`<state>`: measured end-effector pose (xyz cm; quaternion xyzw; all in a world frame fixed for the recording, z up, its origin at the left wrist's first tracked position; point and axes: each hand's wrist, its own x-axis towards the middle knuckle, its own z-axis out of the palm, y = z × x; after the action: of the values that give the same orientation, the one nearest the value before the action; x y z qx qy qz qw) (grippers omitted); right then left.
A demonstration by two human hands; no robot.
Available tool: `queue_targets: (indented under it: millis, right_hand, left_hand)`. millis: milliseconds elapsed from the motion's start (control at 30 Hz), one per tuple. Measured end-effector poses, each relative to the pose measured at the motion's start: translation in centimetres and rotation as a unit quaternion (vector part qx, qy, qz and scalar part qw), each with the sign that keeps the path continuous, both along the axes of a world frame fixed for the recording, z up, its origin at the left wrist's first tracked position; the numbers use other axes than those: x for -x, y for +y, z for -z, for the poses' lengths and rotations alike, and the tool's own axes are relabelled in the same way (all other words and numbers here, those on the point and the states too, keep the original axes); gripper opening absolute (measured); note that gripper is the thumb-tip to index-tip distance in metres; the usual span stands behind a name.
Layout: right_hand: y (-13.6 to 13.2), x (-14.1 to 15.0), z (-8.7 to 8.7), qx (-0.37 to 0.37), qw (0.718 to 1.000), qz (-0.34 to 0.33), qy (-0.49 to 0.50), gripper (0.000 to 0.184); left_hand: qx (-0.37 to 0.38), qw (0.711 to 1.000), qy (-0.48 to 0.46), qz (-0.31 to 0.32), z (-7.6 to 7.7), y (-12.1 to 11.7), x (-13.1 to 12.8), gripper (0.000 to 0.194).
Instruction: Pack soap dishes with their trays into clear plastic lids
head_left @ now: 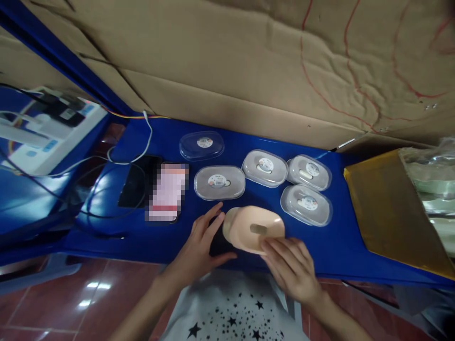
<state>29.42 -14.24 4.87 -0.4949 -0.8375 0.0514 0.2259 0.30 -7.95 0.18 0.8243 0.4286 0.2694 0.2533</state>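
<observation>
A peach-coloured oval case [254,229] is held over the front edge of the blue table [355,246], tilted towards me. My right hand [289,269] grips its lower right side, fingers closed on it. My left hand [201,246] is at its left end, fingers apart, fingertips touching the case's edge. Behind the case lie several clear oval lidded containers [219,182] with round labels, two on the left and three [306,204] on the right.
A black phone [137,182] and a blurred card [166,192] lie at left among white and black cables [106,163]. A white device [46,135] stands at far left. A cardboard wall [227,71] backs the table. A yellow-brown carton [394,213] holding plastic-wrapped goods sits at right.
</observation>
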Motion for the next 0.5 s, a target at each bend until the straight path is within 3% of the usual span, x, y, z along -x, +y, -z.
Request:
queue_targets:
  millis: [133, 233, 367, 500]
  right_hand:
    - [0.3, 1.4, 2.2, 0.016, 0.995, -0.053, -0.078, 0.066]
    - [0.7, 1.4, 2.1, 0.025, 0.991, -0.077, -0.11, 0.067]
    - [1.2, 1.7, 1.1, -0.005, 0.979, -0.12, -0.166, 0.057]
    - [1.7, 2.4, 1.3, -0.046, 0.961, -0.142, -0.233, 0.055]
  left_hand:
    - [-0.027, 0.997, 0.037, 0.055, -0.4, 0.4, 0.1, 0.088]
    - [-0.054, 0.995, 0.049, 0.072, -0.4, 0.7, 0.0, 0.062]
    - [-0.052, 0.996, 0.04, 0.065, -0.1, 0.5, 0.6, 0.059]
    - [-0.061, 0.996, 0.046, 0.054, -0.2, 0.2, 1.5, 0.056]
